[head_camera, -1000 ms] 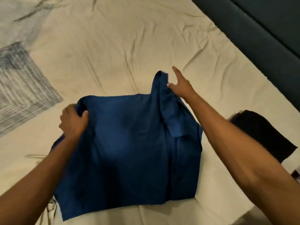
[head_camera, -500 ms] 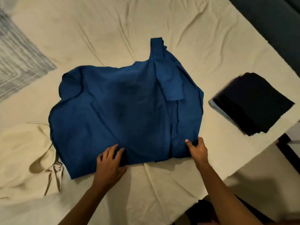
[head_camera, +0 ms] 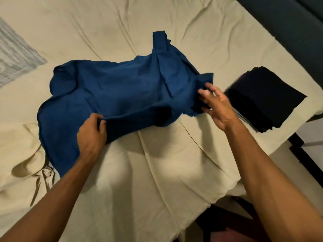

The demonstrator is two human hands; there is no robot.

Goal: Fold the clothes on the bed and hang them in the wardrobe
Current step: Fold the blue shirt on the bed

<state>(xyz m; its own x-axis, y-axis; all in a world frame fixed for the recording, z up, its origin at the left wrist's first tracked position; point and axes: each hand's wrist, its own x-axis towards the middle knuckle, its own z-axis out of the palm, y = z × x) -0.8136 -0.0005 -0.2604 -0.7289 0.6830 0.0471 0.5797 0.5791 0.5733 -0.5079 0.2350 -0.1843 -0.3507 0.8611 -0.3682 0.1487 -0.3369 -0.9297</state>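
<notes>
A bed (head_camera: 157,180) under a creased beige sheet fills the room's near side, with a dark headboard (head_camera: 288,32) at the far right and a grey patterned cover (head_camera: 15,56) at far left. A blue garment (head_camera: 113,89) lies spread mid-bed; the left hand (head_camera: 91,135) grips its near hem, fingers curled round the lifted fold. The right hand (head_camera: 216,105), fingers spread and blurred, touches the garment's right edge, with a folded dark stack (head_camera: 265,98) just beside it.
</notes>
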